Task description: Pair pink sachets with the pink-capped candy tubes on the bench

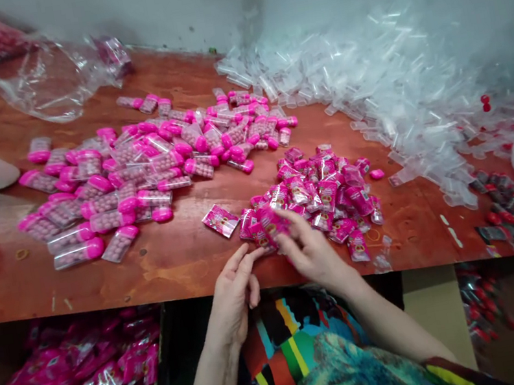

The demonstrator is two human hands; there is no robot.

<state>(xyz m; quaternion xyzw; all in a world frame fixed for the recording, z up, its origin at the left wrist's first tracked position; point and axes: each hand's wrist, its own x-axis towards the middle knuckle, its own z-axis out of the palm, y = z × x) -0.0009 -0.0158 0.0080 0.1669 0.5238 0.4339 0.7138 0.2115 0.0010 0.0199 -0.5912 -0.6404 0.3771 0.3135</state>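
**Pink packet pinched at the near edge of the table**

The right hand (313, 252) hovers over the near edge of the reddish-brown wooden table (175, 265). Its fingers are closed around a small pink foil packet (269, 224) at the near left fringe of a heap of pink packets (330, 190). The held packet is blurred. Its long axis seems to run across the table, with the free end pointing toward the left hand (234, 291), but the exact tilt cannot be told.

The left hand lies slack at the table's near edge with its fingers stretched out loosely and nothing held. Its fingertips reach up toward the packet, and whether they touch it cannot be told.

One loose pink packet (221, 220) lies flat just left of the heap, apart from it. Toward the far left, clear plastic tubes with pink caps (135, 173) are spread out, filled with pale pink balls and lying in every direction. A big drift of empty clear tubes (391, 84) fills the far right corner. A crumpled clear plastic bag (46, 83) lies at the far left. Below the near edge, on the left, a cardboard box (156, 341) holds shiny pink packs.
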